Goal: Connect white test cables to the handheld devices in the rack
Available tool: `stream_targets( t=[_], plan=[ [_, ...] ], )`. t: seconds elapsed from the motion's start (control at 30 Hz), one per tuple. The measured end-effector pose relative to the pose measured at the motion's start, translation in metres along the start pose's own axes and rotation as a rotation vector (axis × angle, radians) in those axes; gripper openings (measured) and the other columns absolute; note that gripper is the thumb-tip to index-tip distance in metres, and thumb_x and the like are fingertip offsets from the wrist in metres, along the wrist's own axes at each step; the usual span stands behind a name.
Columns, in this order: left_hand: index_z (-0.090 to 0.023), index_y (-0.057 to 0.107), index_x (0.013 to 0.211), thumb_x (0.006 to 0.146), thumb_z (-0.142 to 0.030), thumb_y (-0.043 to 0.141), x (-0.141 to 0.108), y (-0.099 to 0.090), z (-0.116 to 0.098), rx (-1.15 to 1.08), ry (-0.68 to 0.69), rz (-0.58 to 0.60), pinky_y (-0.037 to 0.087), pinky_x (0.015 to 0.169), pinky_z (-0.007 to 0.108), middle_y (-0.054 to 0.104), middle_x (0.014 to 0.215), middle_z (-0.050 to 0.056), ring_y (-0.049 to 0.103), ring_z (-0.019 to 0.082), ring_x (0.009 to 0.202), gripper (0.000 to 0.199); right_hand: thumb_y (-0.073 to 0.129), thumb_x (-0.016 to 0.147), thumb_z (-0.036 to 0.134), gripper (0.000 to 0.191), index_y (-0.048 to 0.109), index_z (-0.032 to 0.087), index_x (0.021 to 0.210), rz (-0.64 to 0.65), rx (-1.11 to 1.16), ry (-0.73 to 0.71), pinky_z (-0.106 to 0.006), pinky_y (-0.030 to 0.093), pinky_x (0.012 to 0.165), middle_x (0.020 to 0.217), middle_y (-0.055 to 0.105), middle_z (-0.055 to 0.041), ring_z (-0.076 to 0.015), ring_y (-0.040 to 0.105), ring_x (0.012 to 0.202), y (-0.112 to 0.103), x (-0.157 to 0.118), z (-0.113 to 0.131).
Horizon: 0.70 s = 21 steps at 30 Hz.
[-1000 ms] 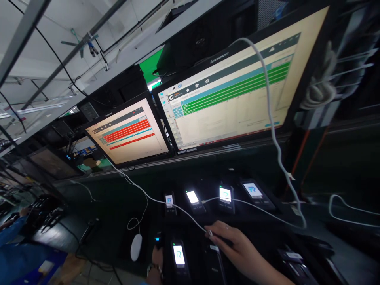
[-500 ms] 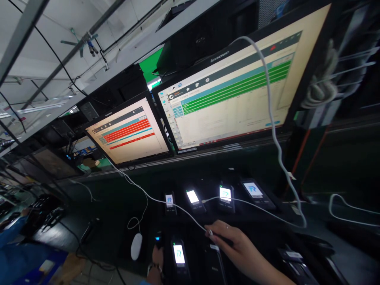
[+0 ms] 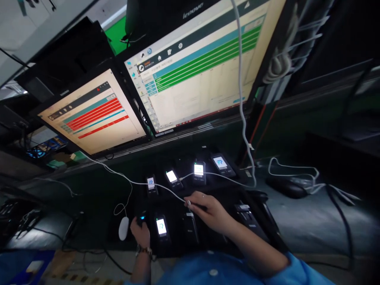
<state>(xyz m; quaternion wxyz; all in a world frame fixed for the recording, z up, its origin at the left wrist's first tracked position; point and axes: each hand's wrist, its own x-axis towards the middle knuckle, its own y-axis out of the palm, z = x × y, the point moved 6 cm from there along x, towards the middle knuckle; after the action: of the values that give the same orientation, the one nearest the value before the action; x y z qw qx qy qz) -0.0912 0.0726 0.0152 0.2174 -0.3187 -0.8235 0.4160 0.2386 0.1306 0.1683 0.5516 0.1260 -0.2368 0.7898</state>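
My right hand (image 3: pixel 209 211) pinches the end of a white cable (image 3: pixel 166 188) between thumb and fingers, above a dark handheld device (image 3: pixel 190 227) with a pale label at its top. At the left, my left hand (image 3: pixel 141 234) is closed around a small black device (image 3: pixel 143 217) with a lit blue spot. Between my hands lies a handheld device with a lit white screen (image 3: pixel 161 227) and a logo. Behind them is a row of similar devices with lit screens (image 3: pixel 198 169); one, with a glowing white screen (image 3: pixel 171 176), has a second white cable plugged into its side.
Two monitors stand behind, one showing red rows (image 3: pixel 95 118), the other green rows (image 3: pixel 208 59). A white mouse (image 3: pixel 124 228) lies left of my left hand. A black mouse (image 3: pixel 286 187) and coiled cable are at the right. Another device (image 3: pixel 249 219) lies beyond my right forearm.
The view has shifted right and downward, bringing my blue clothing into sight. My right hand keeps its pinch on the cable, and my left hand is more fully visible at the small black device.
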Motion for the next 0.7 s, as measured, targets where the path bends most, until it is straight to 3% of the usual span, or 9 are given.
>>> stream_targets(
  t=[0.1,0.23,0.3,0.4,0.57,0.7],
  plan=[
    [-0.017,0.056,0.108,0.076,-0.023,0.046,-0.022,0.006,-0.022,-0.113,0.141,0.052,0.042,0.104,0.039,0.060,0.115,0.013,0.055,0.024,0.115,0.034,0.053,0.092,0.036,0.024,0.072,0.022,0.097,-0.006,0.004,-0.003,-0.028,0.052,0.069,0.077,0.067,-0.0045,-0.0149,0.063,0.075,0.002,0.000,-0.002],
    [-0.019,0.058,0.105,0.077,-0.022,0.046,-0.071,0.034,-0.069,-0.252,0.397,0.421,0.041,0.106,0.040,0.059,0.117,0.011,0.054,0.022,0.115,0.031,0.053,0.092,0.036,0.024,0.072,0.022,0.099,-0.016,-0.002,-0.015,-0.028,0.053,0.069,0.079,0.068,-0.0050,-0.0148,0.063,0.076,0.003,-0.001,-0.004],
    [-0.017,0.056,0.113,0.075,-0.021,0.048,-0.093,0.049,-0.086,-0.203,0.421,0.593,0.039,0.108,0.038,0.056,0.124,0.012,0.052,0.022,0.119,0.039,0.053,0.092,0.037,0.025,0.072,0.021,0.100,-0.014,-0.009,-0.018,-0.028,0.053,0.069,0.079,0.068,-0.0051,-0.0148,0.063,0.075,0.003,-0.001,-0.004],
    [-0.012,0.048,0.128,0.071,-0.022,0.053,-0.115,0.067,-0.102,-0.059,0.398,0.758,0.032,0.113,0.035,0.048,0.136,0.015,0.044,0.024,0.129,0.058,0.053,0.092,0.038,0.026,0.072,0.022,0.101,-0.017,-0.016,-0.021,-0.028,0.053,0.069,0.078,0.068,-0.0050,-0.0151,0.064,0.076,0.001,-0.001,-0.002],
    [0.000,0.027,0.143,0.067,-0.028,0.058,-0.123,0.085,-0.112,0.109,0.399,0.844,0.029,0.113,0.038,0.036,0.144,0.024,0.034,0.032,0.136,0.087,0.053,0.092,0.035,0.024,0.072,0.023,0.101,-0.021,-0.006,-0.032,-0.028,0.054,0.070,0.079,0.069,-0.0049,-0.0150,0.064,0.076,-0.002,-0.003,0.001],
    [-0.004,0.021,0.146,0.060,-0.031,0.063,-0.124,0.091,-0.115,0.174,0.360,0.826,0.030,0.111,0.043,0.033,0.144,0.022,0.033,0.036,0.134,0.099,0.054,0.091,0.036,0.024,0.072,0.024,0.102,-0.037,0.003,-0.036,-0.028,0.054,0.069,0.080,0.069,-0.0046,-0.0151,0.065,0.076,-0.002,-0.005,-0.001]
  ],
)
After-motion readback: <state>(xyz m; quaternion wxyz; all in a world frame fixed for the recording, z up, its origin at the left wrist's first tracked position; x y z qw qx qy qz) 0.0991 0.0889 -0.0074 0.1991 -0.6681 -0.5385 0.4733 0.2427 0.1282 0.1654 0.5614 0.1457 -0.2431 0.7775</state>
